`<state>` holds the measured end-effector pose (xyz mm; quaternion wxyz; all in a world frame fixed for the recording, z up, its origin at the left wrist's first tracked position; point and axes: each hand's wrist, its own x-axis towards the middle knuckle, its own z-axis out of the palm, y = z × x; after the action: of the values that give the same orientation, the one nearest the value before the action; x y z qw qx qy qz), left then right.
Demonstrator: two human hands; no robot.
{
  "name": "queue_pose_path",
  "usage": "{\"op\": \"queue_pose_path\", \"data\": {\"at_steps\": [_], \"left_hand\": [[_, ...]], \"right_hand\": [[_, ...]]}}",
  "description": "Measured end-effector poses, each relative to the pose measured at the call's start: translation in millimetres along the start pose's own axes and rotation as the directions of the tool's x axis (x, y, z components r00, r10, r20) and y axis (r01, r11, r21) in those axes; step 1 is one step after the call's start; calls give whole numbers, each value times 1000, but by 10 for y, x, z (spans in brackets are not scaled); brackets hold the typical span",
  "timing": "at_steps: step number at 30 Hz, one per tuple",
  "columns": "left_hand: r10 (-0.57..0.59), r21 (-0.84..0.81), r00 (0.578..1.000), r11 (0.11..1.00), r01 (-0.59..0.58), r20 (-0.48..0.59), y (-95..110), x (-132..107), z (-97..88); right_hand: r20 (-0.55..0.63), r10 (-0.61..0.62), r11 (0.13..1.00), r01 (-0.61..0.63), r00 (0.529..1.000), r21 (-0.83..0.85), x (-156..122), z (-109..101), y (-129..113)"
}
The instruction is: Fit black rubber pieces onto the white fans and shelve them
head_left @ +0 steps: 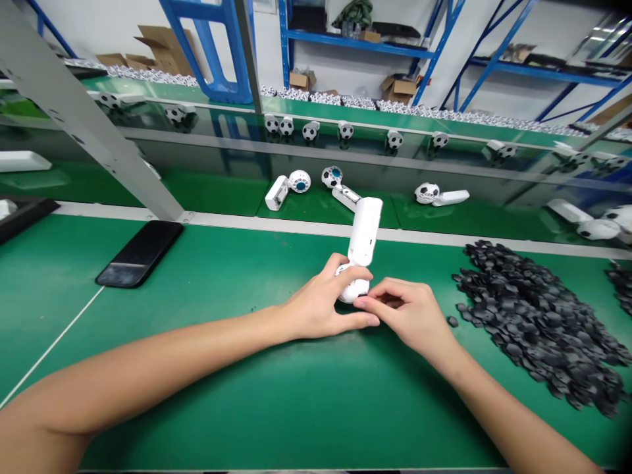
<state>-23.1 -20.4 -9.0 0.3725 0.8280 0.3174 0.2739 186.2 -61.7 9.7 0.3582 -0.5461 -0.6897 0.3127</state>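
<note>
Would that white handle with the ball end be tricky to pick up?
Probably not: the handle looks stiff, jutting straight from the left hand without sagging. Set down, the round ball end might roll, though the flat-sided handle would likely stop it.

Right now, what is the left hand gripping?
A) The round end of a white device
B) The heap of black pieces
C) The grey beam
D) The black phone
A: the left hand wraps around the round end of the white device, whose long body rises above the hand.
</note>
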Motion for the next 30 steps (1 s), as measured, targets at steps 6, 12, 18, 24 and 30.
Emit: {"op": "queue_pose_path", "data": {"at_steps": [6, 12, 18, 24, 30], "left_hand": [[7, 28, 1000, 1000, -6, -13, -9, -21, 2], [62, -40, 998, 997, -61, 13, -31, -4, -36], [18, -143, 994, 989, -33, -105, -89, 20, -122], [-56, -168, 996, 985, 44, -67, -128, 24, -181], [-22, -155, 997, 988, 10, -74, -117, 18, -141]], "right_hand": [[-10, -117, 991, 116, 993, -67, -17, 75, 50], [156, -194, 974, 209, 969, -86, 26, -13, 79], [167, -51, 964, 93, 985, -250, 122, -603, 275], [233, 86, 916, 16, 969, -402, 193, -899, 574], [305, 99, 918, 31, 947, -394, 192, -940, 601]]}}
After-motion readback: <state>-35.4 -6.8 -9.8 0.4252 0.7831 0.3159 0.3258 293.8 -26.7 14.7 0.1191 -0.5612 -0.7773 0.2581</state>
